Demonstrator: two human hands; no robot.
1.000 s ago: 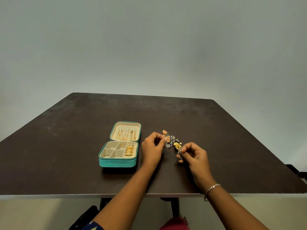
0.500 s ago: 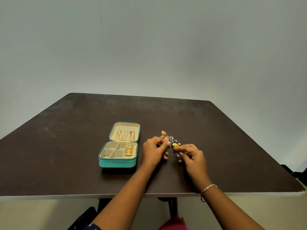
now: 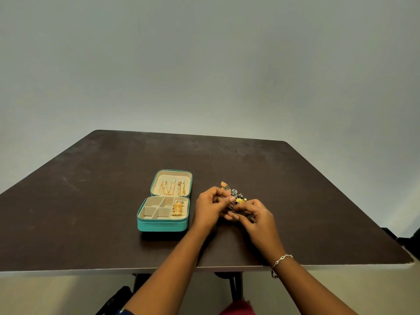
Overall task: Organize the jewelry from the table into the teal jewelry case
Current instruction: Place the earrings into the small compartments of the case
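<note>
The teal jewelry case (image 3: 162, 225) lies open on the dark table (image 3: 91, 201), left of my hands. Gold chains (image 3: 172, 189) hang in its lid, and gold rings (image 3: 177, 208) fill the right slot of its base. A small pile of jewelry (image 3: 234, 193), orange, grey and yellow pieces, sits on the table just right of the case. My left hand (image 3: 210, 209) and my right hand (image 3: 256, 218) meet at the near edge of the pile, fingers curled, pinching a small piece between them. The piece itself is mostly hidden by the fingertips.
The table's front edge (image 3: 136, 270) runs just below my forearms. A silver bracelet (image 3: 281, 259) is on my right wrist. Several square compartments (image 3: 156, 210) in the case base hold nothing. A dark object (image 3: 406, 241) shows past the table's right corner.
My right hand has moved left and closer to my left hand. Both hands now meet over a small piece at the pile's near edge.
</note>
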